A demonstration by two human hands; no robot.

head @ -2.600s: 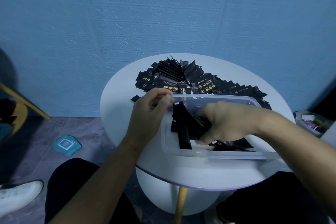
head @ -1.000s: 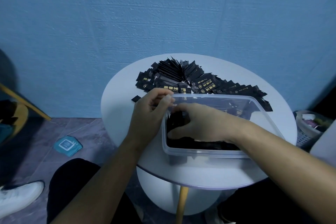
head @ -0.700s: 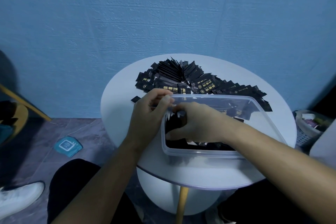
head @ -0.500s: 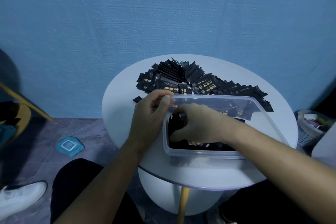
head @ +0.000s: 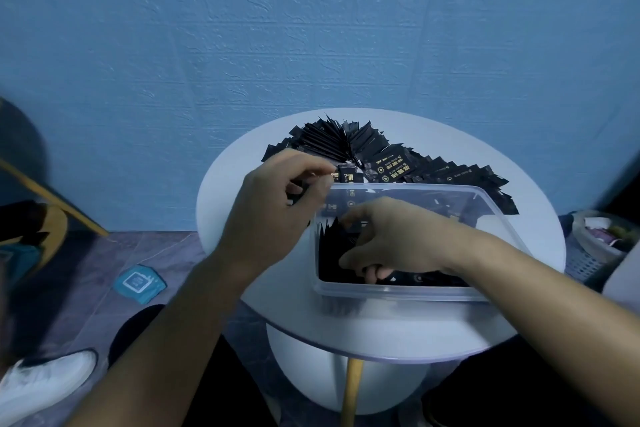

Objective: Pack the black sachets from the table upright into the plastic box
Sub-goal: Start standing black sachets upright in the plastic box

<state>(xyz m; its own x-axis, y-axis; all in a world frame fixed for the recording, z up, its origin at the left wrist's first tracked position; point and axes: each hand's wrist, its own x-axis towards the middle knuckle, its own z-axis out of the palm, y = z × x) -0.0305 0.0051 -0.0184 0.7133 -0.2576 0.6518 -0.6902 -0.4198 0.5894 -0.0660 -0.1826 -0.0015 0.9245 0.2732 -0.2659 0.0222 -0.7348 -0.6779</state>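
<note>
The right hand (head: 391, 239) reaches down inside the plastic box (head: 398, 292), fingers curled round a bunch of black sachets (head: 330, 246) that stand on edge against the box's left end wall, their ragged top corners poking up past the knuckles. The left hand (head: 277, 204) sits at the box's far left corner with thumb and forefinger closed together right at the rim. It seems to be pinching that rim to steady the box, though a sachet caught in the pinch cannot be ruled out. More sachets lie flat and dark along the box floor to the right of the standing bunch. Beyond the box's far wall, a heap of sachets (head: 346, 146) fans across the back of the round white worktop (head: 415, 333), some showing gold print. These packets look thin, light and glossy, probably slick foil or film that is soft in the middle and crisper along the sealed edges. A single one would likely flop over, so they are best taken several at a time, squeezed flat-to-flat across the broad faces near the lower half and kept pressed against the wall — or against the neighbours — until the row props itself up. The clear box looks light and could slide if not held at the rim.
</note>
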